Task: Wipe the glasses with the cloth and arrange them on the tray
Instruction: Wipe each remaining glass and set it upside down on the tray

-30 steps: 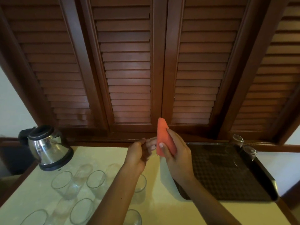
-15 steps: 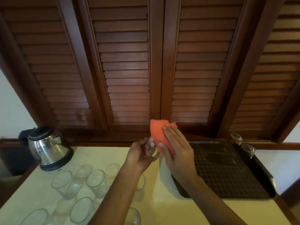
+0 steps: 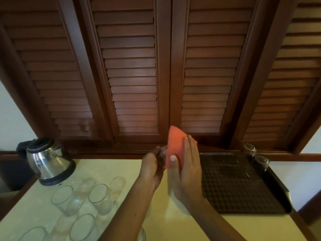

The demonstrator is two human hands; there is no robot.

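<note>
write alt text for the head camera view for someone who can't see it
A person's right hand presses an orange cloth against a glass, mostly hidden, held in the left hand above a pale counter. Two glasses stand upside down at the far corner of a dark tray to the right; more glasses and a steel kettle sit to the left.

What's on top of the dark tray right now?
Two clear glasses stand upside down at the far right corner of the tray. The right hand and orange cloth cover its near left edge.
</note>
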